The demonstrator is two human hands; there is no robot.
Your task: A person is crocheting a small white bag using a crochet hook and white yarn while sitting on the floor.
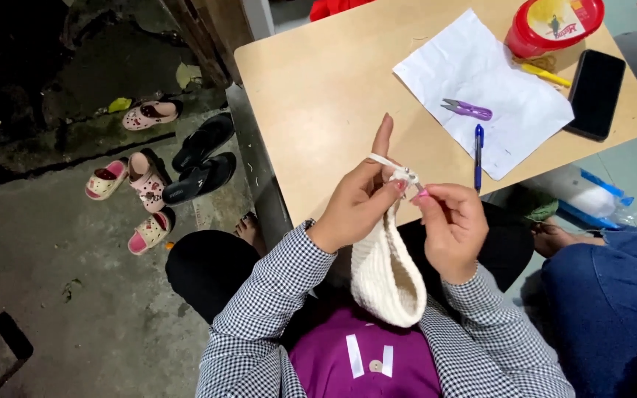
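Head view: cream crochet piece (386, 274) hung at lower centre frame, long axis vertical, beneath both hands. Left hand (354, 208) pinched its top edge, yarn over the raised forefinger; right hand (453, 227) gripped the hook just beside.

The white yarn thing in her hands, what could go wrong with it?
The cream knitted piece hangs loose from the left hand, so it might slip into the lap. The yarn strand over the raised finger looks taut; if it slides off, stitches could loosen. The right hand pinches close, and could snag it.
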